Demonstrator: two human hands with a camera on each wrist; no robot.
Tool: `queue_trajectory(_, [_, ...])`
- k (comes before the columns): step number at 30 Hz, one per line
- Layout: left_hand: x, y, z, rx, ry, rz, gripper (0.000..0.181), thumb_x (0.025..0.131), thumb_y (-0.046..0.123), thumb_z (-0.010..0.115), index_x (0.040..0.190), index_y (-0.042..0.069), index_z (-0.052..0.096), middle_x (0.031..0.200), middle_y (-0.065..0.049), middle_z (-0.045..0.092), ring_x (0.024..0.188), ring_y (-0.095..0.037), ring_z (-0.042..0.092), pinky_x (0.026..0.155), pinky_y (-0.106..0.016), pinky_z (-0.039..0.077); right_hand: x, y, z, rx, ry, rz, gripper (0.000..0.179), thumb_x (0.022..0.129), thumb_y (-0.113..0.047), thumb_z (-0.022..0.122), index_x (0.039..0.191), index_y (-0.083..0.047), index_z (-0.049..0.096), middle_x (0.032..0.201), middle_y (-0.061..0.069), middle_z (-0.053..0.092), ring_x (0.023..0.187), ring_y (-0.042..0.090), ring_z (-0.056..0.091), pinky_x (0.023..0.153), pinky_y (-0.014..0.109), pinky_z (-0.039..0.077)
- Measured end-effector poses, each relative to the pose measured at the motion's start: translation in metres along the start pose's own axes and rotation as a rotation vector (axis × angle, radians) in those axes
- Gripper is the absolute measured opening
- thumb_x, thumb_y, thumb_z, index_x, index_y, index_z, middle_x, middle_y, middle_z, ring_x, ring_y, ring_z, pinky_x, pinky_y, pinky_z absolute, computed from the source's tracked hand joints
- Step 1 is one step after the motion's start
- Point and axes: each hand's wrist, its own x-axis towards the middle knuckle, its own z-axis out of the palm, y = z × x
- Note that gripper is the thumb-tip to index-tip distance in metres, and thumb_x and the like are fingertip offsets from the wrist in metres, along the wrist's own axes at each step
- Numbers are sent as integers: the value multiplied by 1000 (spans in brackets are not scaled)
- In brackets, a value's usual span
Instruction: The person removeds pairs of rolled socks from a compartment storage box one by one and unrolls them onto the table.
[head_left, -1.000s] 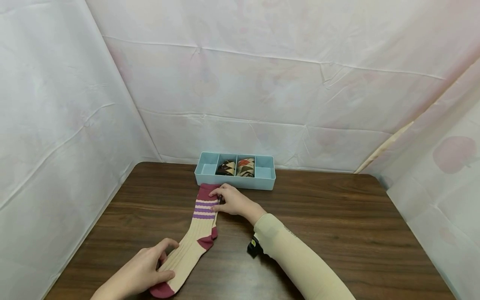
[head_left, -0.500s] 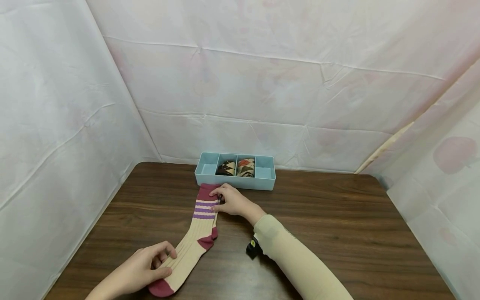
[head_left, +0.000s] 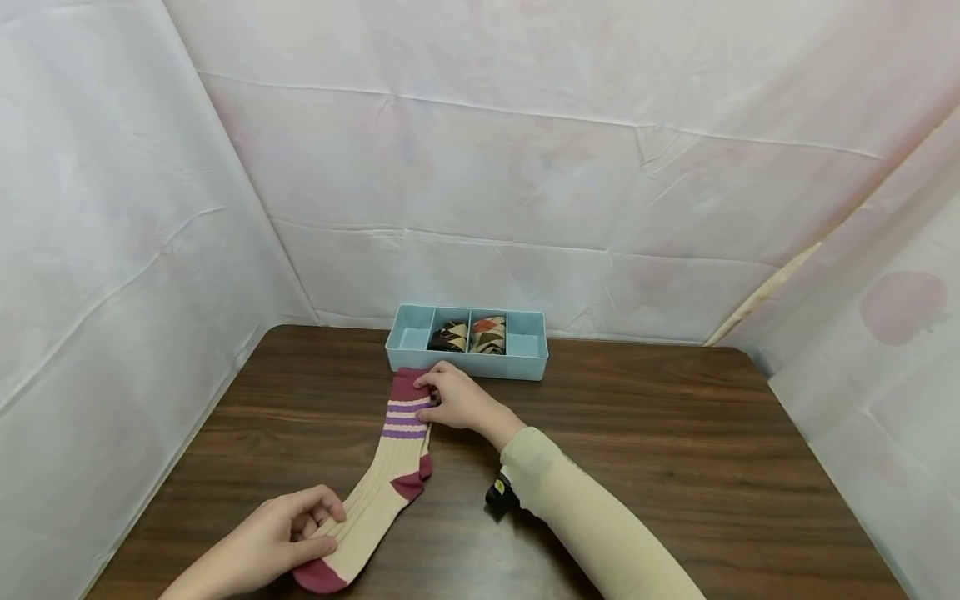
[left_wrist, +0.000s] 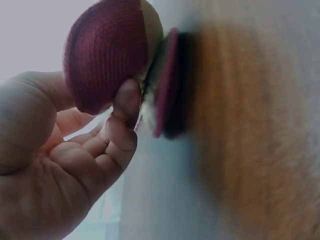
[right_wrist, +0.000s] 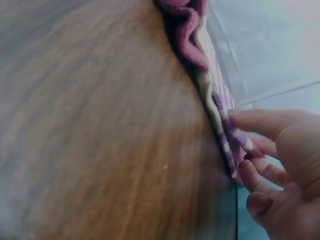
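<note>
A cream sock [head_left: 378, 492] with burgundy cuff, heel and toe and purple stripes lies lengthwise on the table. A matching sock [head_left: 426, 465] shows at its right edge, mostly hidden beneath it. My left hand [head_left: 277, 533] is at the toe end; in the left wrist view its thumb and fingers pinch the upper sock's burgundy toe [left_wrist: 107, 55], which stands apart from the lower sock [left_wrist: 166, 92]. At the cuff end, my right hand [head_left: 467, 404] pinches the striped edge [right_wrist: 240, 137] between thumb and fingers.
Just beyond the cuffs stands a light blue divided box [head_left: 525, 367]. Its middle compartments hold a dark argyle sock bundle [head_left: 451, 337] and an orange-and-green argyle bundle [head_left: 489, 335]. The brown wooden table [head_left: 637, 433] is bordered by pale cloth walls [head_left: 450, 167].
My left hand has drifted slightly left and down along the sock's toe end. The right hand keeps its place at the cuff. The whole head view has shifted slightly.
</note>
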Motion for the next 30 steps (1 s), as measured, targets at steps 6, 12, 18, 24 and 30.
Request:
queue_trajectory(6, [-13,5,-18,-59,13,-52,20,107,13,73,125,10,65,90,8,69,75,-8,65,58,-27,52,4,-11,0,42,62,-54,52,107,-33,72,152,-10,63,148,10,55,126,20,56,110,35,49])
queue_trajectory(12, [-23,4,-30,12,105,-78,22,106,10,74,126,9,67,92,7,69,76,-12,66,58,-28,54,10,-24,-1,35,116,-57,54,108,-30,70,157,-10,58,155,9,49,130,21,57,110,32,50])
queue_trajectory(18, [-26,-1,-35,102,174,-77,23,103,9,77,124,14,68,90,10,69,73,-9,65,56,-27,52,19,-31,3,32,116,-71,58,108,-29,70,161,-11,53,161,9,46,141,23,54,116,34,47])
queue_trajectory(24, [-29,-9,-37,172,250,-131,25,100,10,80,122,15,70,94,11,67,71,-6,62,56,-26,48,28,-34,15,41,58,-86,74,108,-29,70,172,-17,36,174,9,29,138,21,57,107,25,52])
queue_trajectory(30, [-29,-24,-34,171,222,-170,27,100,12,81,123,13,69,93,10,66,69,-4,59,56,-26,48,28,-31,30,-42,-3,-84,79,108,-34,71,174,-19,31,176,7,28,143,24,53,111,31,49])
